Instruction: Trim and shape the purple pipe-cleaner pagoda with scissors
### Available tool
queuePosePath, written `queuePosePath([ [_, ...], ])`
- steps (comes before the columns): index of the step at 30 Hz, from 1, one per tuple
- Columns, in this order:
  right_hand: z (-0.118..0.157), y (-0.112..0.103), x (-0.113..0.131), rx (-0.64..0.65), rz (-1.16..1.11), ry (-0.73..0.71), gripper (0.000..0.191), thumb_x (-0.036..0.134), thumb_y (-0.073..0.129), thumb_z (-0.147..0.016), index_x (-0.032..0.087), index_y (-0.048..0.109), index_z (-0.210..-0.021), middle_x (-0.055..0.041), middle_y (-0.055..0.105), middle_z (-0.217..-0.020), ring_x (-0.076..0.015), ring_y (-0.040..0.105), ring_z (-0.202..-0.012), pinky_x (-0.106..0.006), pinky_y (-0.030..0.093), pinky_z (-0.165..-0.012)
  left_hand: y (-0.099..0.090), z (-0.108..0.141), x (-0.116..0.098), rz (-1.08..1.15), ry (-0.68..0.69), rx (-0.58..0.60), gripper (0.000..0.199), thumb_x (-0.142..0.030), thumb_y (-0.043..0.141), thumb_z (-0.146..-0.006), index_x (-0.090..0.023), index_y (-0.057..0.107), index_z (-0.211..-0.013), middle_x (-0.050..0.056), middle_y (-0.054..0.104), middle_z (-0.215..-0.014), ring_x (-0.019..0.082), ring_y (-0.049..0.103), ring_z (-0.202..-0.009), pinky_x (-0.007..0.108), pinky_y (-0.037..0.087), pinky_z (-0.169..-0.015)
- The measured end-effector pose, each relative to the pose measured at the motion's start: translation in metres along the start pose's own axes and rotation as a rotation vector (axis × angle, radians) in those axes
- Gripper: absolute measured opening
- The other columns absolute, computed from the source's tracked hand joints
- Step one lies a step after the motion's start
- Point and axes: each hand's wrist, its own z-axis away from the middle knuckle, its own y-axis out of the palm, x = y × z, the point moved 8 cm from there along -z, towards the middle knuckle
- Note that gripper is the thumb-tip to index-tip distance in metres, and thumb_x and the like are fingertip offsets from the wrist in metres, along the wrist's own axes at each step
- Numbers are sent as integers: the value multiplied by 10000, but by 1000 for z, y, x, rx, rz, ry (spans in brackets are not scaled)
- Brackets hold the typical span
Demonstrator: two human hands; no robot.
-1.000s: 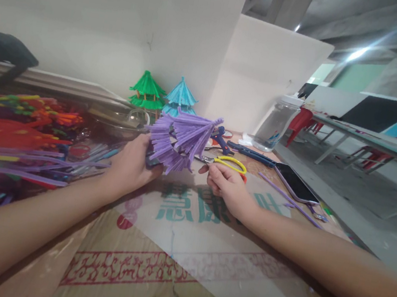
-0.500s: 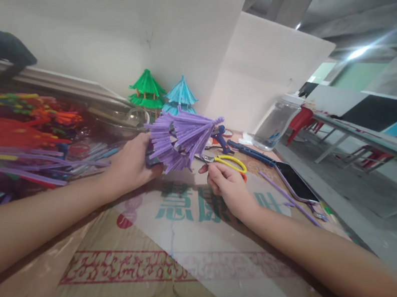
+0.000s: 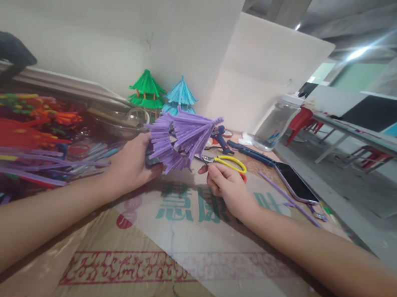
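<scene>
A purple pagoda-shaped craft of fuzzy pipe cleaners [image 3: 185, 138] is tilted on its side, its peak pointing up and to the right. My left hand [image 3: 133, 160] grips it by the base, fingers partly hidden behind it. Just right of the craft, my right hand [image 3: 228, 186] is closed in a pinch, and whatever lies between thumb and finger is too small to make out. Scissors with yellow handles [image 3: 232, 162] lie right behind those fingers. Against the wall stand a green pagoda craft [image 3: 147, 90] and a light blue one [image 3: 181, 95].
Pipe cleaners in many colours [image 3: 33, 113] are heaped at left. Toward the back right are a blue glue gun [image 3: 222, 140], a dark blue long-handled tool [image 3: 253, 153], a phone [image 3: 297, 183] and a clear bottle [image 3: 276, 123]. A purple pipe cleaner [image 3: 289, 198] lies near the phone.
</scene>
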Motion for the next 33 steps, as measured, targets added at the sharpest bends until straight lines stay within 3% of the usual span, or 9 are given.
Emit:
queuePosePath([
  [7, 0, -1, -2, -5, -8, -8, 633, 830, 703, -926, 197, 697, -901, 84, 395, -584, -105, 282, -526, -294, 170, -505, 0, 0, 0, 1, 5, 1, 574, -385, 681, -854, -168, 540, -1367, 226, 708, -1305, 480, 706, -1262, 655, 596, -1047],
  [14, -1, 0, 0, -3, 1, -14, 621, 805, 721, -918, 184, 701, -910, 88, 394, -578, -103, 298, -530, -282, 185, -514, 0, -1, 0, 18, 29, -17, 603, -386, 686, -838, -198, 554, -1396, 184, 724, -1315, 445, 724, -1248, 628, 610, -1050],
  [23, -4, -3, -9, -18, -130, 15, 673, 849, 771, -858, 187, 686, -946, 94, 398, -606, -91, 255, -511, -279, 134, -470, 6, 1, 11, -24, 27, -26, 625, -400, 701, -853, -211, 512, -1418, 179, 707, -1320, 444, 708, -1280, 628, 604, -1072],
  [28, -3, 0, -6, 14, -99, -12, 644, 830, 748, -895, 190, 683, -933, 92, 399, -600, -93, 259, -517, -282, 141, -474, 5, 0, 8, -15, 33, -14, 631, -406, 680, -873, -173, 507, -1434, 222, 703, -1344, 467, 697, -1287, 658, 596, -1064],
  [33, -3, 1, -5, 22, -70, -18, 641, 833, 735, -900, 195, 679, -916, 94, 379, -585, -96, 263, -519, -283, 137, -489, 3, 0, 4, 14, 27, -10, 576, -386, 698, -851, -193, 539, -1369, 190, 710, -1312, 440, 702, -1294, 631, 596, -1091],
])
